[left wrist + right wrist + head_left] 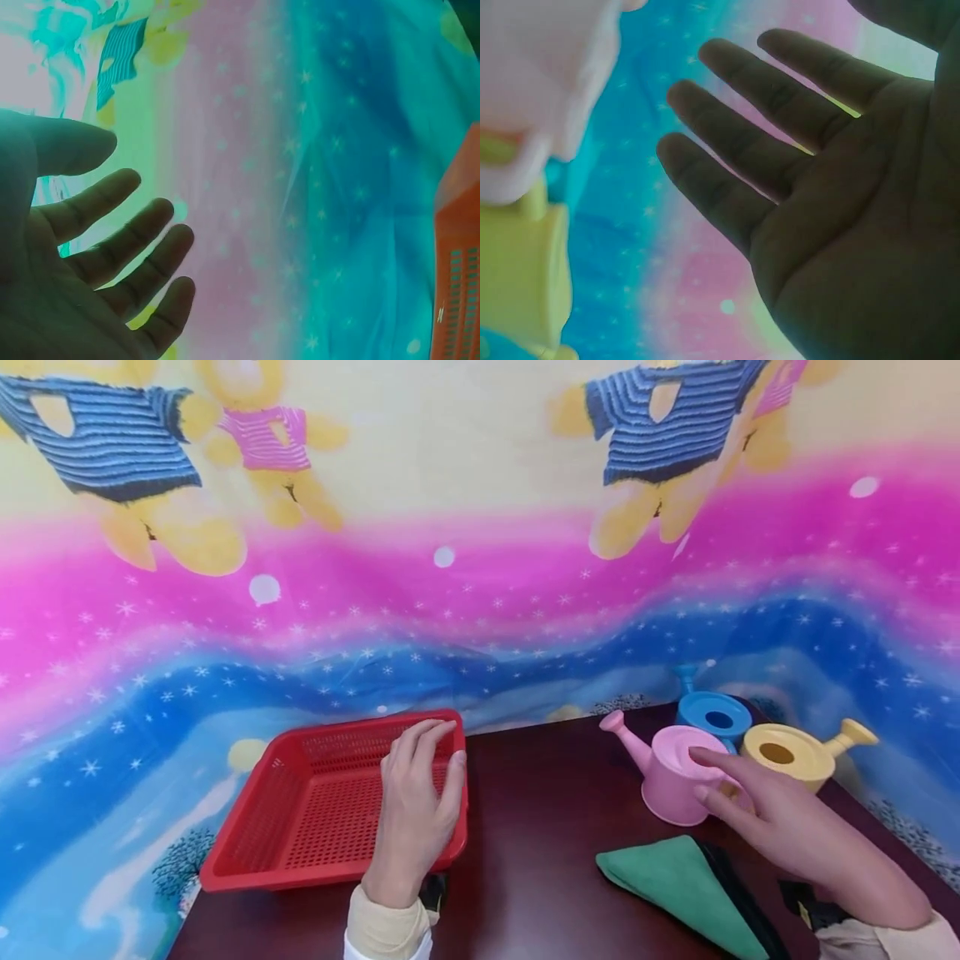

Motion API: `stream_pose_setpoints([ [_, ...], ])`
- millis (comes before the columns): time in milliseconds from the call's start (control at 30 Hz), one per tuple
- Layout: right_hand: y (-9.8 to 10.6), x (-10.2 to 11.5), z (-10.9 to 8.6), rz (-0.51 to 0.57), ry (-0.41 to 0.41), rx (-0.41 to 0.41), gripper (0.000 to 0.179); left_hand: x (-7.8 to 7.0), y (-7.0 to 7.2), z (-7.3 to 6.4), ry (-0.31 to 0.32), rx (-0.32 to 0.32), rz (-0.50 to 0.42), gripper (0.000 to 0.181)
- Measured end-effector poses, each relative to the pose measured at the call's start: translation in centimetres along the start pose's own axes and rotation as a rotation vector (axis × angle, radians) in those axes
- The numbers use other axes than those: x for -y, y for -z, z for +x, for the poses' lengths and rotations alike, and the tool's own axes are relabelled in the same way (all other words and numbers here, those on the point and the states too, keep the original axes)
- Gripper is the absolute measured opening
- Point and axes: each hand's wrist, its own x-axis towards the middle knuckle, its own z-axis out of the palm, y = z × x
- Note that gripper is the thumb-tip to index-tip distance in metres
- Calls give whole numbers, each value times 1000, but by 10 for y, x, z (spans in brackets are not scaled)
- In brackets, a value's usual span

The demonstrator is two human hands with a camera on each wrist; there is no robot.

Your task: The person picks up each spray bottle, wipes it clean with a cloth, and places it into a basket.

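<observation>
My left hand (pixel 416 806) hovers over the right side of a red plastic basket (pixel 330 818). Its fingers are relaxed and spread in the left wrist view, with nothing in the palm. On the right, my right hand (pixel 795 831) is over the handle side of a pink watering can (pixel 671 785). The right wrist view has those fingers straight and apart from the can, and the palm holds nothing. Behind the pink can stand a blue watering can (pixel 693 707) and a yellow watering can (pixel 813 756), each partly hidden.
A folded green cloth (pixel 675 877) with a black edge lies in front of the pink can. Everything stands on a dark red-brown table (pixel 528 827). A printed curtain (pixel 480 602) with bears and snowflakes hangs along the table's back edge.
</observation>
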Motion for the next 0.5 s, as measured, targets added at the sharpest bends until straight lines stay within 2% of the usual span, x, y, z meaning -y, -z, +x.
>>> stream_pose_setpoints([
  [133,-12,-15,-10,-12,39,5,52,-2,-5,-2,-28,-9,-7,35],
  [233,-23,-26,-20,-19,37,32,52,-3,-8,-2,-42,-15,-16,33],
  [333,-33,-33,-28,-31,18,87,54,-4,-10,-1,-38,-9,-23,33],
  [433,-38,-39,-33,-21,-42,187,60,-6,-12,-1,-19,12,-32,34],
  [500,-39,-42,-35,-23,-81,215,63,-7,-14,-1,-12,26,-41,34],
])
